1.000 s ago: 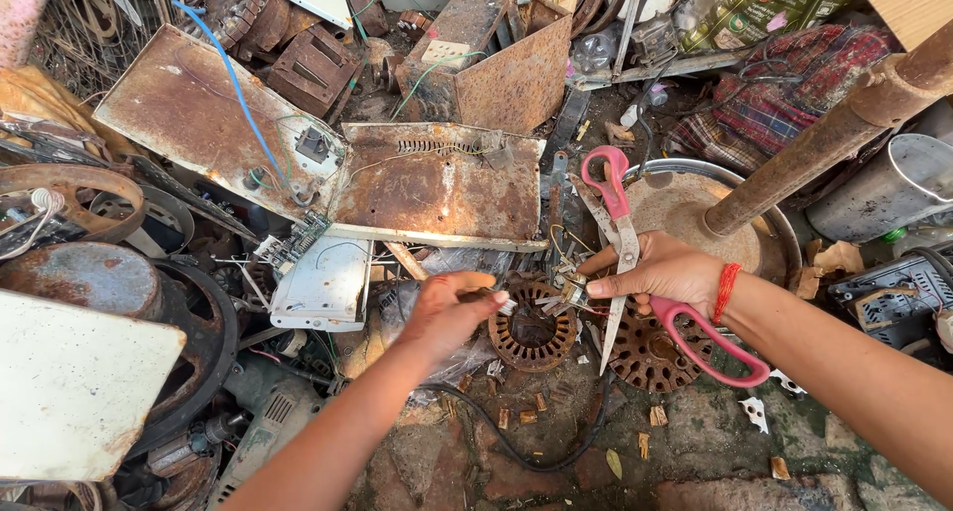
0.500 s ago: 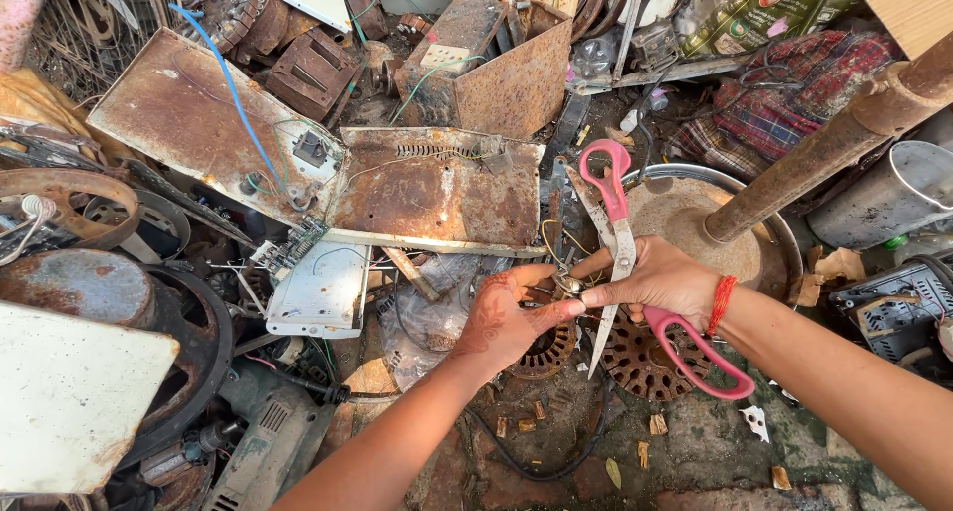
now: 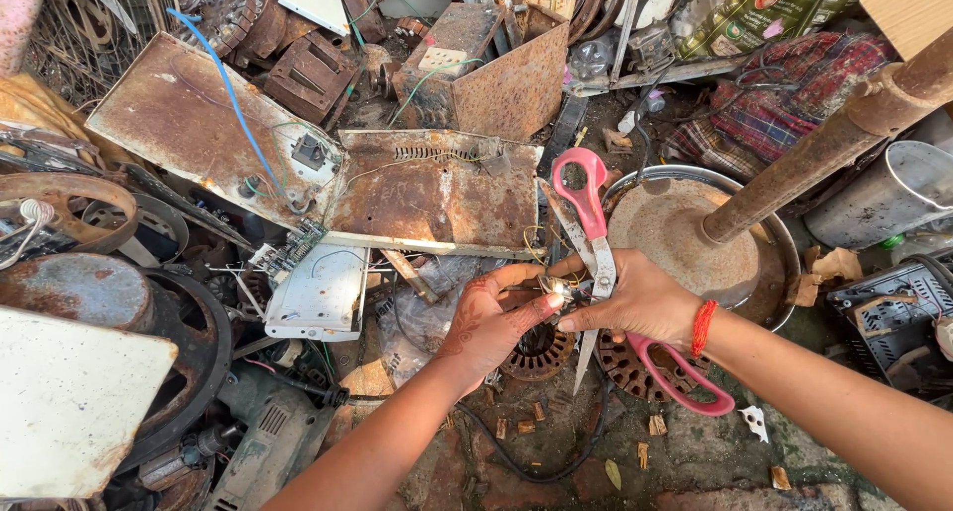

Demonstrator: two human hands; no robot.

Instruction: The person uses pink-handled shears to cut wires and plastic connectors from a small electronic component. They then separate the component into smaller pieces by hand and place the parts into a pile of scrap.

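At centre frame, just below the middle — item: scissors (image 3: 596, 263), large, pink-handled, blades parted wide. One pink loop points to 12 o'clock; the other trails toward 5 o'clock under the wrist with the red thread band (image 3: 703, 328). The steel blades are dull and cross at a pivot just above the knuckles.

Right hand (image 3: 640, 307): closed round the scissors near the pivot, thumb and forefinger pinching toward a small bright tangle of thin wire (image 3: 558, 291). Left hand (image 3: 491, 322): fingers extended toward 2 o'clock, tips meeting the same wire — pinching it, as far as can be told.

Handling, by judgement: scissors stiff and moderately heavy, best taken by the loops, since a hold near the open edges risks a cut. Wire light, springy, easily bent or snapped; to be held close to the cut point.

Surroundings: round rusted motor core (image 3: 536, 352) at 6 o'clock of the hands, touching the ground; a second slotted core (image 3: 630, 367) just beside it. Rusted metal panel (image 3: 437, 188) at 11 o'clock. Rusty fan base with pole (image 3: 695, 233) at 2 o'clock. White plastic cover (image 3: 323, 292) at 9 o'clock.
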